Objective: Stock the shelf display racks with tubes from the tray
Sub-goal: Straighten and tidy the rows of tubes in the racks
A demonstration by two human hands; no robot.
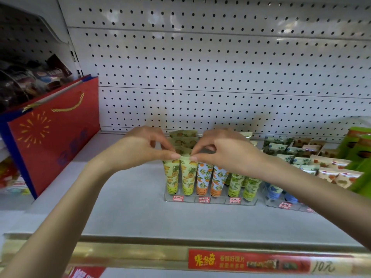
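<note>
Gold shelf trim (140,255) with a red price label (249,262) runs closest to us. Beyond it, our left hand (140,147) and right hand (226,151) each pinch the top edge of a pineapple-print tube (188,177). It stands upright in the clear rack (210,200), second from left in the front row.

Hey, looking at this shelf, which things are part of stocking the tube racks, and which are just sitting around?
Part of the job:
left hand and right hand, both pinching the pineapple tube
clear rack
orange-print tubes
lime-print tubes

Just lying about:
red gift bag
green packets
price label
</note>
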